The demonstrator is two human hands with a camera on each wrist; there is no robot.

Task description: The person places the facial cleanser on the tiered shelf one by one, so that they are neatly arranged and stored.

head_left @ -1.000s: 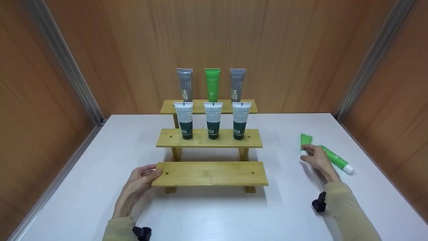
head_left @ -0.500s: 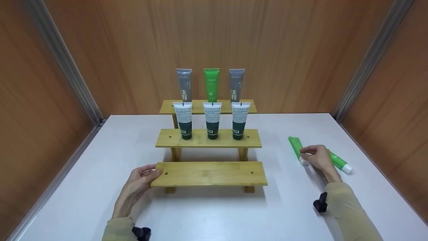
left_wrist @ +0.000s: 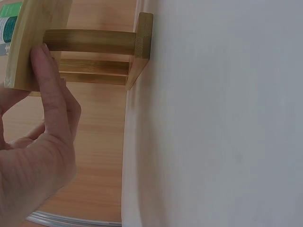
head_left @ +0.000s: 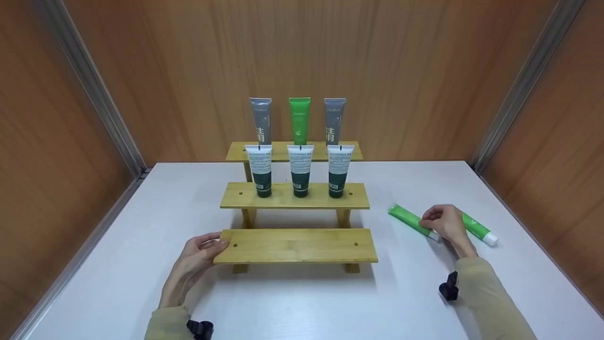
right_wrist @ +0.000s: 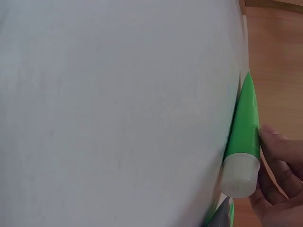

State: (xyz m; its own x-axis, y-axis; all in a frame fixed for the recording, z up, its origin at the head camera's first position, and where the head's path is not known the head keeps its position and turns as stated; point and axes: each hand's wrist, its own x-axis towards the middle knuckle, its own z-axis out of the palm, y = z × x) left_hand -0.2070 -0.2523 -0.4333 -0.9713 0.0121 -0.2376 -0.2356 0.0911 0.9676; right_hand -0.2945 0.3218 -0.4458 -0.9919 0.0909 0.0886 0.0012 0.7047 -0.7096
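My left hand point(head_left: 196, 257) grips the left end of a three-step bamboo display stand point(head_left: 297, 245) at its lowest step. In the left wrist view, fingers point(left_wrist: 52, 104) press under that board. Over at the right, my right hand point(head_left: 446, 224) holds a green squeeze tube point(head_left: 408, 217) near its white cap, the tube lying slanted on the table. The right wrist view has the thumb against the side of this green tube point(right_wrist: 245, 120); the other fingers are bent beside it. Another green tube point(head_left: 479, 228) lies just right of the hand, partly hidden by it.
On the middle step stand three white-and-dark-green tubes point(head_left: 300, 170). Two grey tubes point(head_left: 262, 118) flank a green tube point(head_left: 299, 118) on the top step. Wood panels point(head_left: 302, 56) enclose the white table point(head_left: 302, 307) at the back and both sides.
The green tube at my right hand has swung from pointing away to slanting leftward, its flat end now nearer the stand. My left hand has stayed on the stand.
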